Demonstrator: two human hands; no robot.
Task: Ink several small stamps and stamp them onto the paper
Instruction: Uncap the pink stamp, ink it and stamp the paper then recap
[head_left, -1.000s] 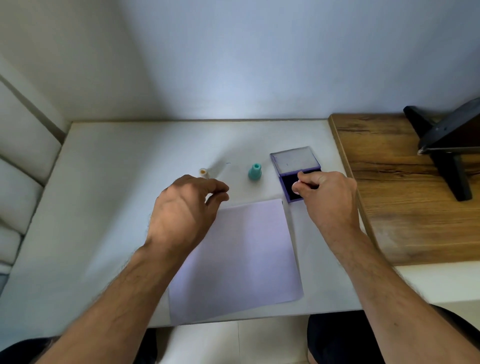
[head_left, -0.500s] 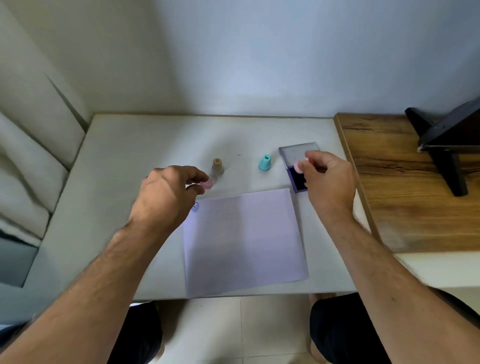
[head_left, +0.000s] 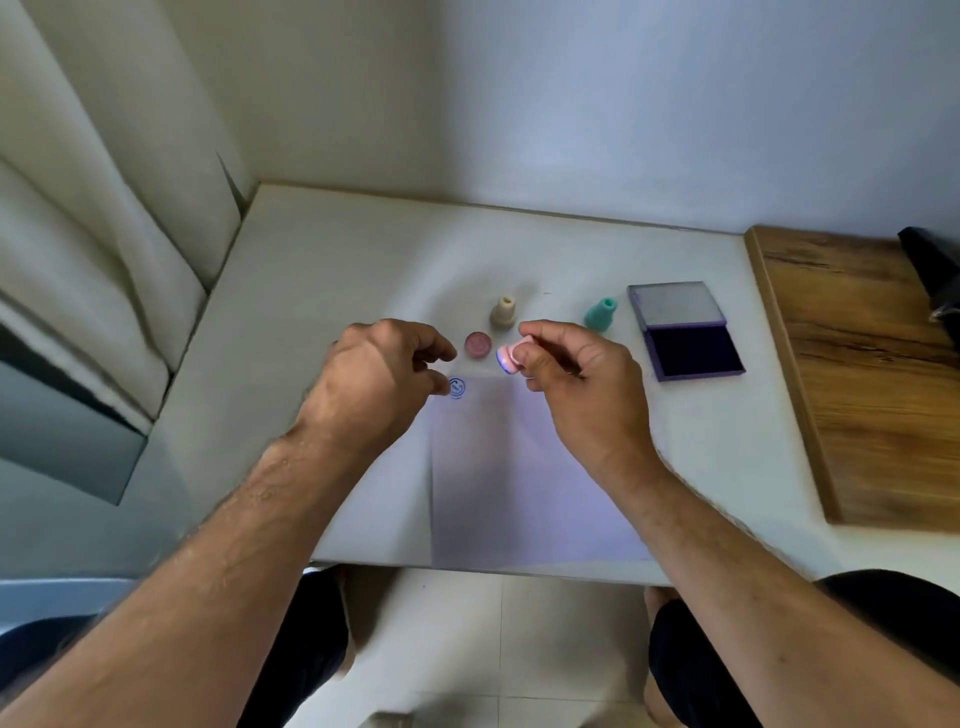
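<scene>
The right hand (head_left: 576, 384) pinches a pink stamp (head_left: 511, 357) above the paper (head_left: 519, 467); the left hand (head_left: 374, 384), loosely curled, seems empty near the blue print (head_left: 456, 387).

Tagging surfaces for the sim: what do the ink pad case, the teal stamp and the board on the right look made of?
Ink pad case: looks like rigid purple plastic, with a clear glossy lid that shows glare. The pad inside is dark and matte, probably felt or foam.
Teal stamp: smooth one-colour moulded body, likely plastic or rubber.
Board: brown grain streaks; wood or a wood-look laminate, can't tell which.
</scene>
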